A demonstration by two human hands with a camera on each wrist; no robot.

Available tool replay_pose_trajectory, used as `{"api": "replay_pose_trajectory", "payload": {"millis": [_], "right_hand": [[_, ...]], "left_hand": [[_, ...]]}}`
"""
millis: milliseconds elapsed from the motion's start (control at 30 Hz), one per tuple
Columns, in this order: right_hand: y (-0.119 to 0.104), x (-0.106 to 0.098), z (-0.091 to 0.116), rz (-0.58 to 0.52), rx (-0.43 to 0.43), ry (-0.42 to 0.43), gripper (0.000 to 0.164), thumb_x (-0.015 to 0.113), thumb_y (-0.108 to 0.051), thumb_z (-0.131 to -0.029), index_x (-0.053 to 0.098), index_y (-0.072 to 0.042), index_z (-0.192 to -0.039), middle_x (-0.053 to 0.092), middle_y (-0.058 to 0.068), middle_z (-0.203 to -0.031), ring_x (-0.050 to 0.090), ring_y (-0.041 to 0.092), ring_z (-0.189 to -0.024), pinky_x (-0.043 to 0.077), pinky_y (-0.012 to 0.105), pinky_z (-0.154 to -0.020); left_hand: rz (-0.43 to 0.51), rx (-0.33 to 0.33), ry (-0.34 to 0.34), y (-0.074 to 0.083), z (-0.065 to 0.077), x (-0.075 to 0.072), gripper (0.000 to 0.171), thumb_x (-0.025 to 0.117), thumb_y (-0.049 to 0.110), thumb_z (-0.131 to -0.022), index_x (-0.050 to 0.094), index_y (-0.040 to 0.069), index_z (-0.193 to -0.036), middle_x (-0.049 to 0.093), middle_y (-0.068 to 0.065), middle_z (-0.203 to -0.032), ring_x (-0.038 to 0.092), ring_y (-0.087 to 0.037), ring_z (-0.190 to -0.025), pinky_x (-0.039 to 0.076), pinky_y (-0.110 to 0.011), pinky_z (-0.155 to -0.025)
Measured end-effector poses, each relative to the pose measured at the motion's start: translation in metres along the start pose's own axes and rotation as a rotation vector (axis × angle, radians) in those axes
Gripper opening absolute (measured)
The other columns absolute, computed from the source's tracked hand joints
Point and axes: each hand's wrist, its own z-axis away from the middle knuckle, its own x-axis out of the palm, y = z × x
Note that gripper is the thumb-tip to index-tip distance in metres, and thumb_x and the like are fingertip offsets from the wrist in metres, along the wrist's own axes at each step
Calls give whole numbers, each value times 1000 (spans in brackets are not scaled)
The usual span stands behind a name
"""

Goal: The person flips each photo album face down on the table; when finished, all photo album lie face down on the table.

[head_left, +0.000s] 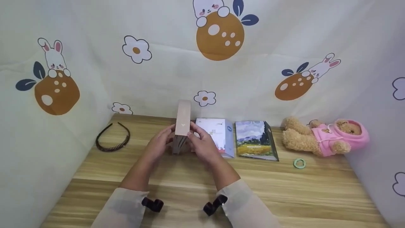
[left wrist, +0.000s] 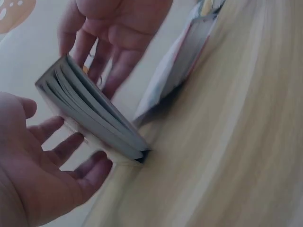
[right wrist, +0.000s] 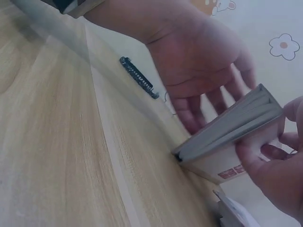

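Note:
A thick book with a plain beige spine stands on edge between my hands, spine upward. Its page ends face my body, with gaps between groups of pages. My left hand lies along the left cover; in the left wrist view its relaxed fingertips touch that cover and the thumb stays off it. On the other side, my right hand holds the book, thumb at the spine's near corner and fingers on the right cover. Small red print shows on that cover. The book's lower edge is close to the table.
Right of the held book are a white-and-blue book and a landscape-painting book. A teddy bear in a pink hoodie lies farther right, near a green ring. At left lies a dark toothed headband. Printed cloth hangs behind the table.

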Motion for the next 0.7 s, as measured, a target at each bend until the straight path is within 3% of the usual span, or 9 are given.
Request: {"api": "replay_pose_trajectory", "payload": {"millis": [167,233,467,700], "right_hand": [[4,-1,-4,10,-80,78,55,59,-3,-103,50,1,-157,52,21,-163,55,34,-150,52,39,-119],[7,0,-5,26,-87,90,55,58,1,-101,49,4,-156,52,23,-162,52,35,-151,50,40,-121],[16,1,-8,49,42,12,62,57,5,-101,44,0,-161,48,18,-167,46,31,-156,42,42,-128],[21,0,-9,-37,88,-50,64,52,4,-103,36,-2,-165,35,16,-174,31,29,-164,27,43,-135]], "left_hand": [[-206,-10,61,-10,-2,-8,56,29,39,-117,46,13,-163,37,-13,-174,30,-35,-164,22,-52,-137],[-286,-5,94,-11,-3,-10,57,29,39,-116,48,11,-161,38,-15,-173,30,-36,-164,20,-53,-137],[-445,-5,154,-12,-3,-18,60,31,37,-114,49,2,-158,41,-23,-170,34,-43,-161,23,-55,-136],[-594,-48,108,-17,-4,-18,73,55,42,-105,41,1,-163,26,-25,-176,22,-48,-164,18,-61,-136]]}}
